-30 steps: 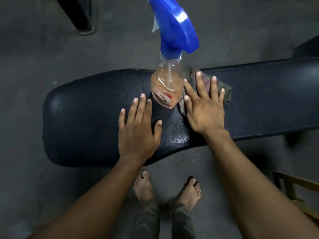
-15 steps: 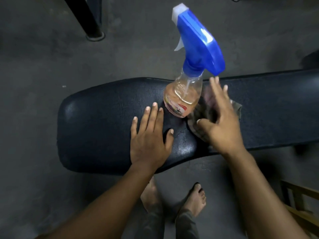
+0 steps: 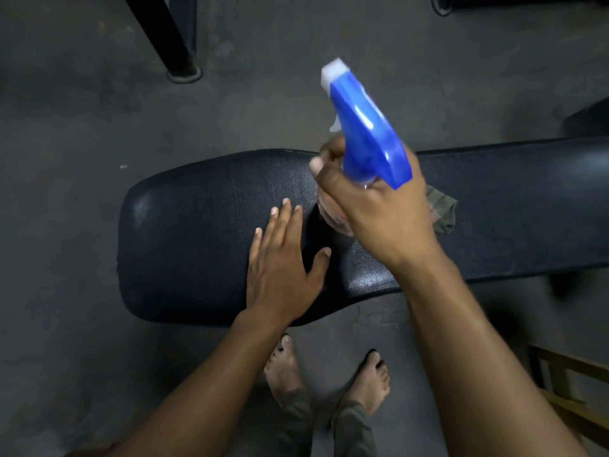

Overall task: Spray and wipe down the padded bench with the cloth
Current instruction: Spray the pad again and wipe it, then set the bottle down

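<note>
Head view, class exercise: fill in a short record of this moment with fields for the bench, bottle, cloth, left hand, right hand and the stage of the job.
bench: dark padded bench, running left to right across the view
bottle: spray bottle with blue trigger head, nozzle pointing away from the person
cloth: cloth lying on the bench, partly hidden behind the right hand
left hand: left hand flat on the padding, fingers straight
right hand: right hand grips the bottle's neck
stage: bottle in hand, cloth not in hand
</note>
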